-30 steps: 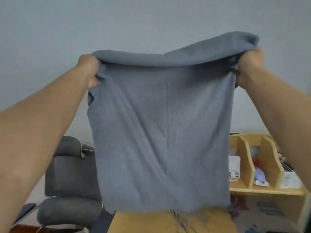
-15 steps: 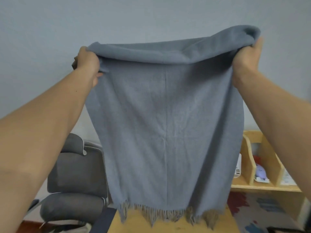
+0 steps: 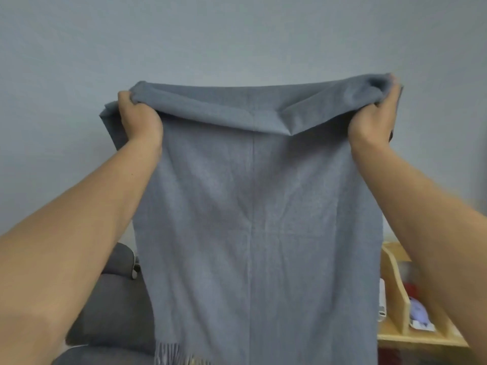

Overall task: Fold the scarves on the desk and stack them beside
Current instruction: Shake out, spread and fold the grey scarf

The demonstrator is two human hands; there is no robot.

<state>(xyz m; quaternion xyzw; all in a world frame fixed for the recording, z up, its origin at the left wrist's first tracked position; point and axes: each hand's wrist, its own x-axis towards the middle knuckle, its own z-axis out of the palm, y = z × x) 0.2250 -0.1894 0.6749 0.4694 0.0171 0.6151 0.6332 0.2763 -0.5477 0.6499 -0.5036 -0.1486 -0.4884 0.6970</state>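
Scarf point(image 3: 253, 233): one item, grey-blue woven cloth, held up in the air in front of a plain pale wall point(image 3: 237, 35), spread wide between two raised hands. No brand, label or readable writing shows on it.

Left hand point(image 3: 138, 115): fingers curled tight into a fist around the upper left corner of the scarf, cloth bunched inside the grip; a short flap of fabric sticks out past the knuckles to the left.

Right hand point(image 3: 375, 119): fingers closed around the upper right corner, thumb pressed against the gathered roll of cloth; the fabric bulges above the fist.

Top edge: folded over toward the viewer into a thick roll running from one hand to the other, with a slanted crease near the right side.

Body: hangs straight down from the roll as a flat panel, a vertical crease down its middle and a fainter horizontal one crossing it about halfway.

Lower edge: a fringe point(image 3: 174, 354) of pale tassels shows at the lower left; the rest runs out of view.

Surroundings: grey padded office chair point(image 3: 110, 306) behind the scarf at lower left; light wooden shelf organiser point(image 3: 395, 291) with upright dividers at lower right, holding small white, red and pale purple items too blurred to identify.
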